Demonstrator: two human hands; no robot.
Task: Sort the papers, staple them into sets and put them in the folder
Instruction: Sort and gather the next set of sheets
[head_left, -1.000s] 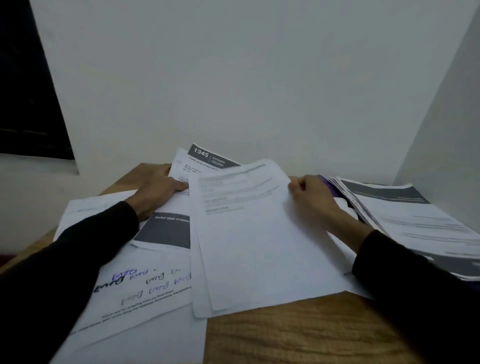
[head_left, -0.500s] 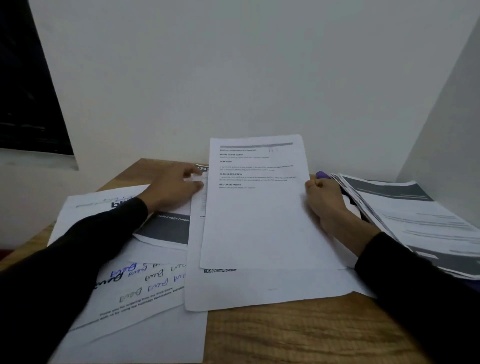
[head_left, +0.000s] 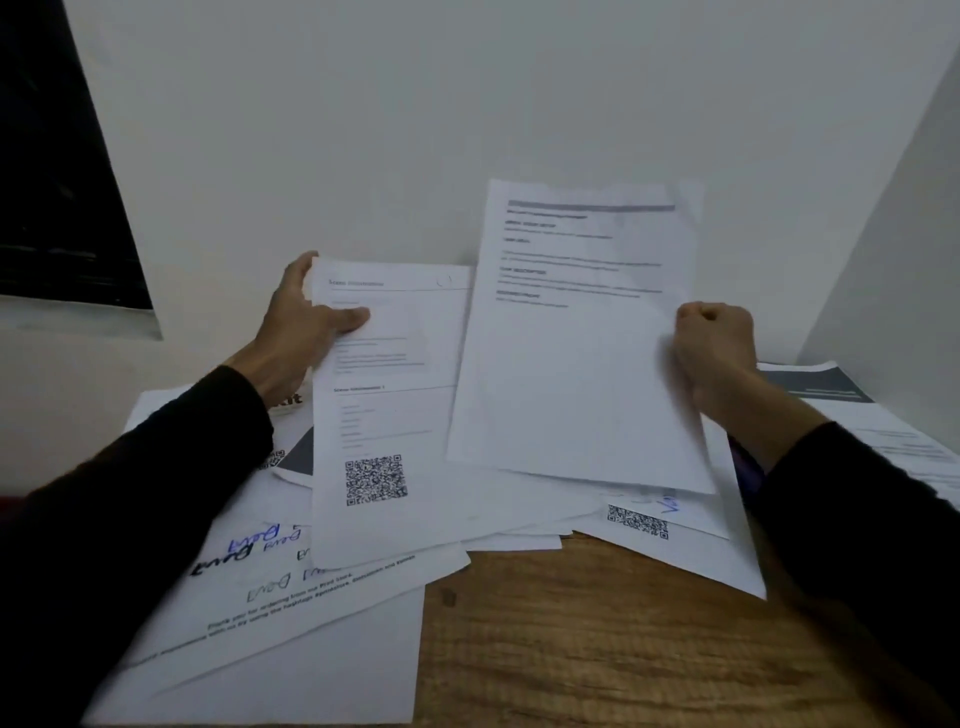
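Observation:
My left hand (head_left: 306, 327) pinches the upper left corner of a printed sheet with a QR code (head_left: 384, 415), lifted off the pile. My right hand (head_left: 714, 343) grips the right edge of a text sheet (head_left: 566, 364), raised and tilted upright. Beneath them lie loose papers (head_left: 322, 597) spread over the wooden table (head_left: 597, 639), one with handwritten scribbles and another with a QR code (head_left: 639, 522) near the right. I see no stapler and cannot make out a folder.
A second stack of printed pages with dark headers (head_left: 857, 410) lies at the right, against the side wall. A white wall stands close behind the table. A dark window (head_left: 57, 182) is at the far left.
Both hands have risen. My left hand has picked up the QR-code sheet from the pile, and my right hand has lifted its text sheet higher and to the right.

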